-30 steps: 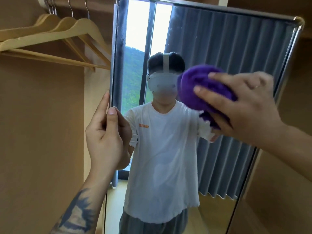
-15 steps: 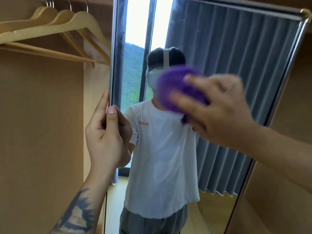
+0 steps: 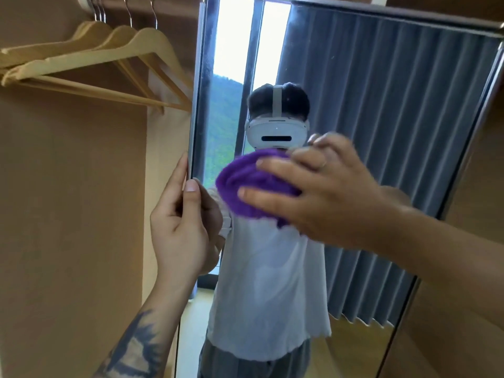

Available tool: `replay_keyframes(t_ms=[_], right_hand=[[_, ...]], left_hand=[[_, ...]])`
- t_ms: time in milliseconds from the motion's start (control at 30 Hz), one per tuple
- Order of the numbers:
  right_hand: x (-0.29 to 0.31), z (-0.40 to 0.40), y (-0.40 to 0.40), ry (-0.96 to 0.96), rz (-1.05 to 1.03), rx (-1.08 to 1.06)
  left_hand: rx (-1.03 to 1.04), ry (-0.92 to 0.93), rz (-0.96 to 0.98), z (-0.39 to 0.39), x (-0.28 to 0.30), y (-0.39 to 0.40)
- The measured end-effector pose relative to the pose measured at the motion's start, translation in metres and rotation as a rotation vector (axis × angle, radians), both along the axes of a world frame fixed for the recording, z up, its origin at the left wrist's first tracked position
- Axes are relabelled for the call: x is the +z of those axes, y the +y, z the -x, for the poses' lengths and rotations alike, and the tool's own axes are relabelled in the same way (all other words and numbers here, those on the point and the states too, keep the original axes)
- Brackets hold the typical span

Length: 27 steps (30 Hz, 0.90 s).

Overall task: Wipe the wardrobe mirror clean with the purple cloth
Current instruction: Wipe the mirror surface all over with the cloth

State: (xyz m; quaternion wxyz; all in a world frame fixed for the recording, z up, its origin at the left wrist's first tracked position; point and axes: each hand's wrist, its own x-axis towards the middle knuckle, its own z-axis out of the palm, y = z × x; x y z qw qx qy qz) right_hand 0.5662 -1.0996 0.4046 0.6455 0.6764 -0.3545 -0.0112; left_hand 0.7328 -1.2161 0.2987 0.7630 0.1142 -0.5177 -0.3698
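Leftward slid the purple cloth [image 3: 256, 184] under flat right hand [image 3: 321, 197] fingers; left hand [image 3: 181, 227] grips mirror [image 3: 381, 132] edge

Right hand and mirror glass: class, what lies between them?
The purple cloth, bunched under the right hand, lies between its straight fingers and the mirror, as the head view shows.

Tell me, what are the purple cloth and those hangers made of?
The purple cloth looks like soft, fuzzy fabric, maybe microfibre or terry: its surface is fluffy and bunches under the right hand. The hangers look like pale, smooth wood with thin metal hooks, though painted plastic can't be ruled out.
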Motion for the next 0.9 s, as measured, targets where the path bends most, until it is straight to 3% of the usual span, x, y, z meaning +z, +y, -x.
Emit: replay_keyframes(t_ms=[167,200,300,367,567,733,900], right_hand=[[0.034,-0.006,-0.016,-0.548,0.309,0.065],[0.024,-0.011,-0.019,-0.513,0.296,0.082],[-0.016,-0.021,-0.022,-0.115,0.032,0.07],[-0.017,-0.022,-0.023,-0.03,-0.058,0.039],[0.006,-0.032,-0.039,-0.478,0.254,0.101],[-0.035,-0.039,-0.037,-0.244,0.082,0.101],[-0.036,-0.047,-0.04,-0.735,0.334,0.105]], left_hand=[[0.017,-0.016,-0.006,0.0,-0.001,0.0],[0.019,-0.01,-0.009,-0.001,-0.001,-0.001],[-0.009,0.015,-0.024,-0.007,-0.002,-0.004],[-0.03,0.015,-0.023,-0.008,-0.003,-0.004],[-0.04,-0.011,-0.004,0.001,-0.004,-0.001],[-0.094,0.024,-0.039,-0.011,-0.009,-0.011],[-0.113,0.01,-0.048,-0.006,-0.014,-0.014]])
